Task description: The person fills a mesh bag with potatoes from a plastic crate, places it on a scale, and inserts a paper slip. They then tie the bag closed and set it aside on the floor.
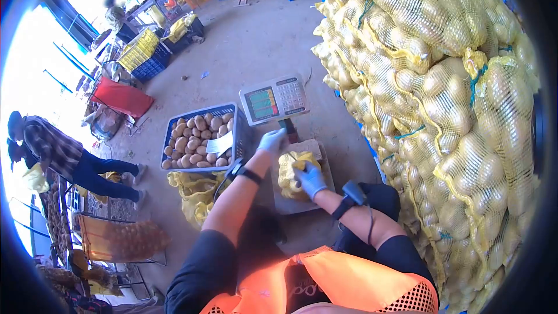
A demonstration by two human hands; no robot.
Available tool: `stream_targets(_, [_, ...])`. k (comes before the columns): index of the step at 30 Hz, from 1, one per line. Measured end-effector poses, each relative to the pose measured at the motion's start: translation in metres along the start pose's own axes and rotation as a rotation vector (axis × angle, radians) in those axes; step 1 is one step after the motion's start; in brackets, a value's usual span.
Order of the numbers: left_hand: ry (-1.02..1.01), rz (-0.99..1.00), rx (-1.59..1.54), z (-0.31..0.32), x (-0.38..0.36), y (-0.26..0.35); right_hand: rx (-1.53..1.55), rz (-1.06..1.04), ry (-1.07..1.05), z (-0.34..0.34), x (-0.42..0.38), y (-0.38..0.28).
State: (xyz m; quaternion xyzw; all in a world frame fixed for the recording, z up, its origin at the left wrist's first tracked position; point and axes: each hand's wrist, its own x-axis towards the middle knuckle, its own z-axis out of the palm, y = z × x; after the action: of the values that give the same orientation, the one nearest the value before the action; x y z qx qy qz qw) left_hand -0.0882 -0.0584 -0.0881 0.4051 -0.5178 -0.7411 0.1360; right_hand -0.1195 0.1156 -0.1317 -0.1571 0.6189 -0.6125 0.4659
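A yellow mesh bag of potatoes point(289, 175) sits on the platform point(290, 204) of a scale. My right hand point(312, 179), in a pale blue glove, is closed on the gathered top of this bag. Just above and left of the bag is my left hand point(272, 141), also gloved, with its fingers pressed together near the scale's post; what they hold, if anything, is too small to make out. The scale's display and keypad point(274, 100) stand beyond both hands.
A blue crate of potatoes point(197, 139) with a paper on top stands left of the scale. Yellow mesh bags point(195, 195) lie before it. Stacked full potato bags point(430, 99) rise close on my right. A person point(58, 151) bends at a rack on the left; another point(116, 17) stands farther back.
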Motion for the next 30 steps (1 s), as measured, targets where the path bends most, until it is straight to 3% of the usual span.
stream_targets(2, [0.001, -0.036, 0.033, -0.034, -0.033, -0.015, 0.419, 0.227, -0.031, -0.011, 0.005, -0.014])
stream_targets(4, [0.086, 0.058, 0.0, -0.018, -0.076, -0.032, 0.774, 0.404, -0.227, -0.019, 0.019, -0.008])
stream_targets(5, [0.018, 0.367, 0.29, -0.021, -0.082, -0.057, 0.775, 0.403, -0.234, -0.019, 0.022, -0.01])
stream_targets(6, [0.0, 0.23, 0.284, -0.016, -0.091, -0.069, 0.817, 0.412, -0.445, -0.02, 0.024, -0.014])
stream_targets(7, [-0.004, 0.367, 0.488, -0.007, -0.101, -0.069, 0.852, 0.421, -0.655, -0.023, 0.025, -0.016])
stream_targets(8, [-0.007, 0.5, 0.691, 0.004, -0.115, -0.064, 0.846, 0.426, -0.658, -0.027, 0.031, -0.012])
stream_targets(9, [0.003, 0.496, 0.685, 0.015, -0.122, -0.051, 0.858, 0.429, -0.724, -0.031, 0.038, -0.003])
stream_targets(11, [0.08, 0.827, 1.06, 0.031, -0.118, -0.014, 0.868, 0.439, -0.802, -0.03, 0.04, 0.006])
stream_targets(12, [0.092, 0.828, 1.06, 0.03, -0.099, -0.013, 0.44, 0.278, -0.666, -0.028, 0.037, 0.007])
stream_targets(14, [0.141, 1.099, 1.081, 0.016, -0.046, -0.034, -0.388, -0.06, -0.338, -0.027, 0.027, 0.004])
stream_targets(15, [0.141, 1.103, 1.079, 0.007, -0.026, -0.048, -0.413, 0.057, -0.276, -0.023, 0.019, -0.02])
stream_targets(17, [-0.101, 0.344, 0.362, 0.01, -0.011, -0.051, -0.333, -0.001, -0.234, -0.03, 0.027, 0.002])
stream_targets(18, [-0.007, 0.045, 0.316, 0.013, -0.021, -0.041, -0.25, -0.058, -0.198, -0.035, 0.033, 0.015])
stream_targets(20, [0.027, -0.006, 0.282, 0.01, -0.022, -0.047, -0.318, -0.083, -0.116, -0.035, 0.028, 0.016])
stream_targets(22, [0.063, -0.03, 0.264, 0.008, -0.023, -0.05, -0.384, -0.264, 0.011, -0.028, 0.016, 0.015])
stream_targets(23, [0.103, -0.052, 0.243, 0.007, -0.024, -0.052, -0.501, -0.495, -0.002, -0.023, 0.003, -0.003])
stream_targets(24, [0.107, -0.057, 0.241, 0.004, -0.024, -0.055, -0.5, -0.49, -0.007, -0.024, 0.003, 0.002])
stream_targets(26, [0.132, -0.144, -0.149, 0.001, -0.018, -0.06, -1.057, -0.563, -0.022, -0.028, 0.008, 0.014])
stream_targets(28, [0.168, -0.204, -0.319, -0.005, -0.015, -0.066, -1.057, -0.61, 0.045, -0.032, 0.014, 0.008])
stream_targets(30, [0.29, -0.237, -0.578, -0.017, -0.013, -0.071, -0.873, -0.48, 0.024, -0.036, 0.01, -0.02])
